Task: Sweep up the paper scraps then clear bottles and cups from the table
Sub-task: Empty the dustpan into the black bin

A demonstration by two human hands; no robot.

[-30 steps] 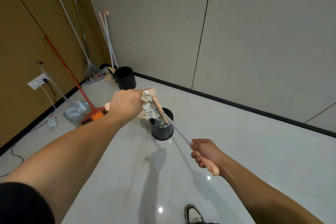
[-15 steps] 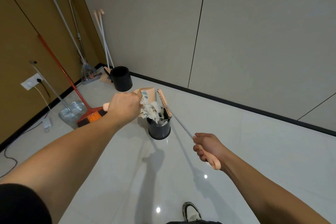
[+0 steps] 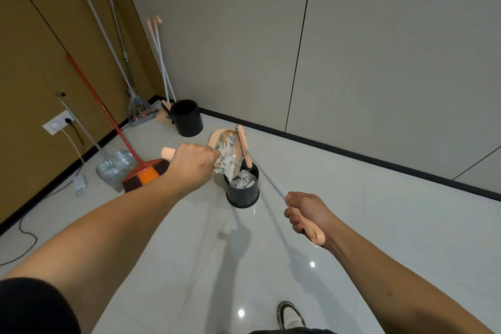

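Observation:
My left hand (image 3: 193, 164) grips the handle of a peach dustpan (image 3: 217, 137), tipped steeply over a small black bin (image 3: 242, 194) on the floor. Crumpled paper scraps (image 3: 226, 160) slide from the pan, and more scraps (image 3: 244, 180) lie inside the bin. My right hand (image 3: 306, 214) is closed on the peach grip of a white-handled broom; its peach brush head (image 3: 243, 145) rests against the pan's mouth above the bin. No table, bottles or cups are in view.
A second black bin (image 3: 187, 118) stands near the corner. A red broom (image 3: 146, 173), a metal dustpan (image 3: 115, 168), mops and another peach broom set (image 3: 157, 43) lean on the walls. A cable and wall socket (image 3: 55, 125) sit at left. My shoe (image 3: 291, 316) is below.
The dustpan has tipped further and more scraps have dropped into the bin. The brush head has moved against the pan's mouth.

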